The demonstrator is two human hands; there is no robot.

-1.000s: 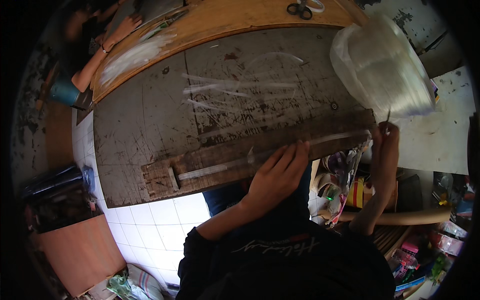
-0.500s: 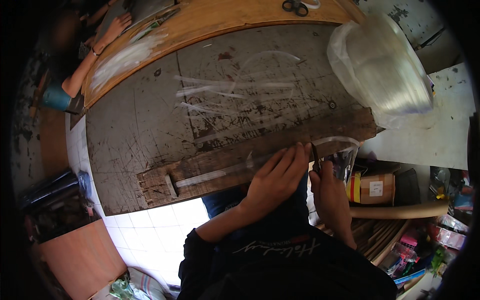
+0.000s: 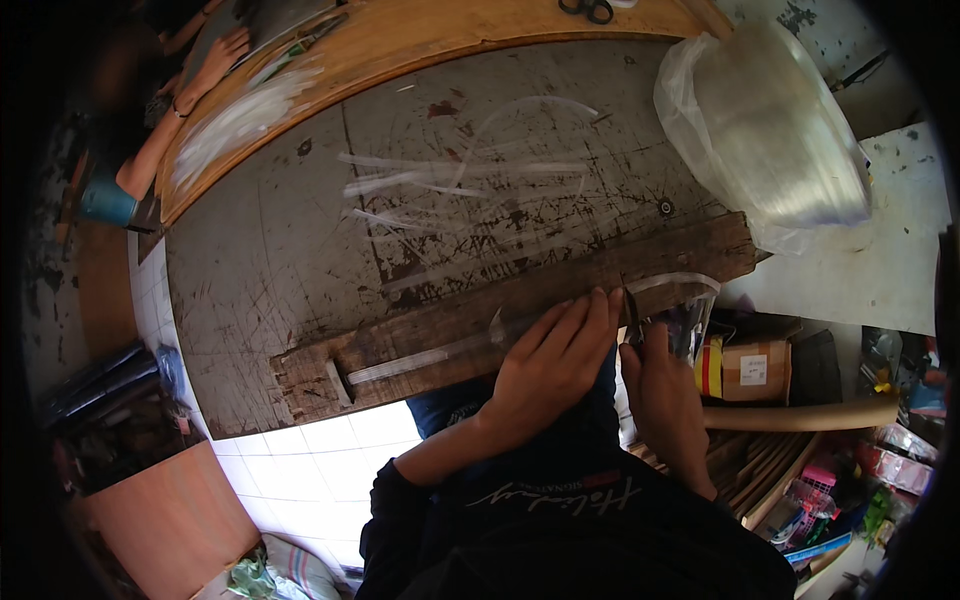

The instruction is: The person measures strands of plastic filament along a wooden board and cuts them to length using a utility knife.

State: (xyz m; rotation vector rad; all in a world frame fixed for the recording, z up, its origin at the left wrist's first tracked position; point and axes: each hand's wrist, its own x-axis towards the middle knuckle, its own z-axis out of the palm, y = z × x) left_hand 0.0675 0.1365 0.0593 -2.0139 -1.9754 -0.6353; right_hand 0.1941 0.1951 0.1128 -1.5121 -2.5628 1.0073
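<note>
A clear plastic strip (image 3: pixel 405 364) lies along a worn wooden board (image 3: pixel 690 246), near a small upright stop (image 3: pixel 339 382) at the board's left end. My left hand (image 3: pixel 560 345) rests over the strip with its fingers stretched out flat, hiding part of it. Just right of those fingertips, my right hand (image 3: pixel 664 400) is closed around a knife whose dark blade (image 3: pixel 631 305) points up at the board's near edge. Its handle is hidden in my grip. Beyond the blade, the strip's clear tail (image 3: pixel 680 278) curves right and hangs off the board.
Several loose clear strips (image 3: pixel 460 180) lie on the scratched grey tabletop (image 3: pixel 250 260). A large coil of clear strip in plastic wrap (image 3: pixel 770 130) stands at the right. Black-handled scissors (image 3: pixel 587 9) lie at the far edge. Another person's hand (image 3: pixel 222 55) works at far left, near piled strips (image 3: pixel 225 125).
The view has shifted slightly. My left hand stays flat on the strip, and my right hand holds the knife in the same place against the board's edge.
</note>
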